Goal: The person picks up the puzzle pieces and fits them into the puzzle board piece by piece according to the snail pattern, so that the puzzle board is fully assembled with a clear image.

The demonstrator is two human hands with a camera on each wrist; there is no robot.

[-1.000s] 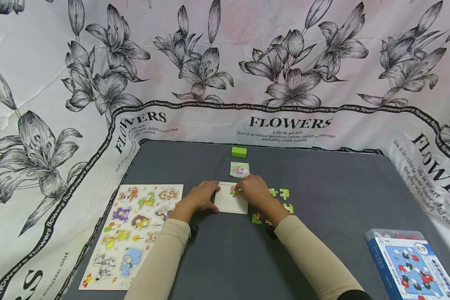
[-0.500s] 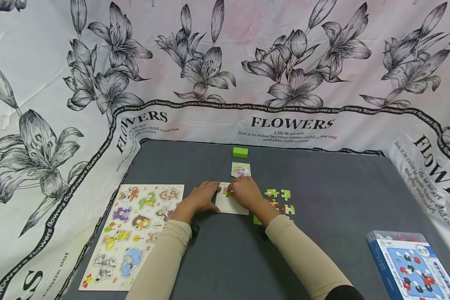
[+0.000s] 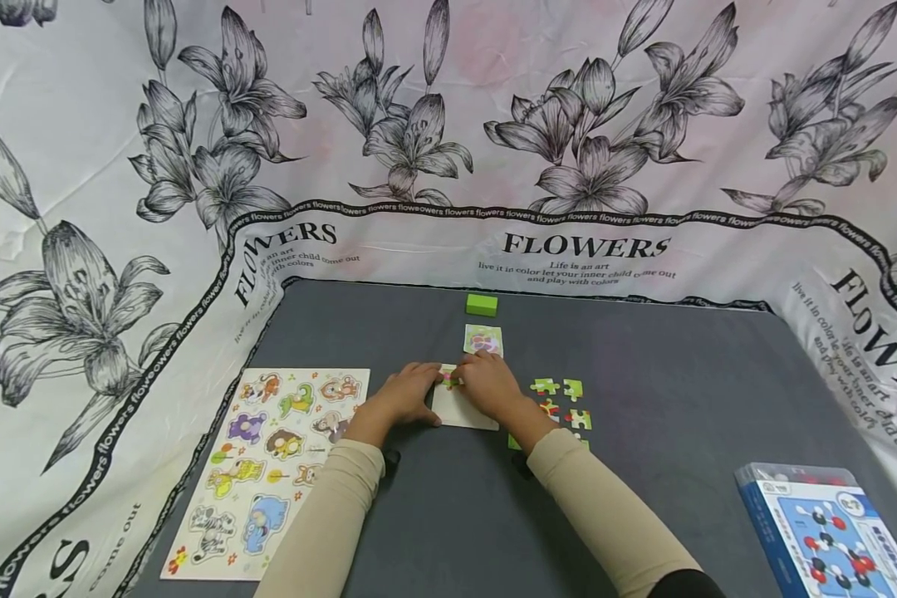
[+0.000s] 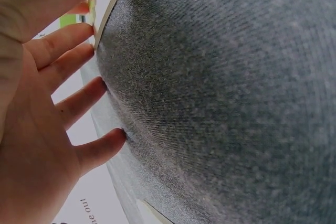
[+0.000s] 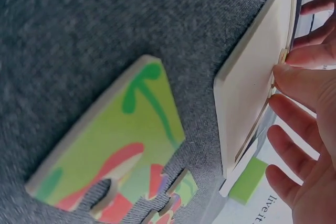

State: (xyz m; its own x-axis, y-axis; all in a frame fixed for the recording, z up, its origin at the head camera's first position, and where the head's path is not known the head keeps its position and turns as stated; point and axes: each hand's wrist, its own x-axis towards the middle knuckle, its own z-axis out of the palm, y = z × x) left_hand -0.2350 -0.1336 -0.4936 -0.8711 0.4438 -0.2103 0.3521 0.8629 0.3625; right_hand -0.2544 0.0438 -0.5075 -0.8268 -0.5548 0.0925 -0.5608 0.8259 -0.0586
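A pale square puzzle board (image 3: pixel 459 411) lies in the middle of the grey table. My left hand (image 3: pixel 404 395) rests at its left edge, and the left wrist view shows the fingers (image 4: pixel 79 103) fairly straight and spread, fingertips at the board's edge and the table. With thumb and forefinger my right hand (image 3: pixel 491 389) pinches a small green puzzle piece (image 3: pixel 448 379) at the board's upper left corner. The hand partly hides the piece. Right of the board lie several loose puzzle pieces (image 3: pixel 579 418), one piece (image 5: pixel 113 150) large in the right wrist view.
Behind the board lie a small picture card (image 3: pixel 483 339) and a green block (image 3: pixel 482 305). An animal puzzle board (image 3: pixel 284 480) is at left, partly under the left forearm. A blue box with molecule models (image 3: pixel 830 531) stands front right. Flower-printed cloth (image 3: pixel 583 166) borders the table.
My right hand has moved left with the puzzle piece, bringing it to the board's upper left corner. More loose pieces now show at right. The left hand stays at the board's edge.
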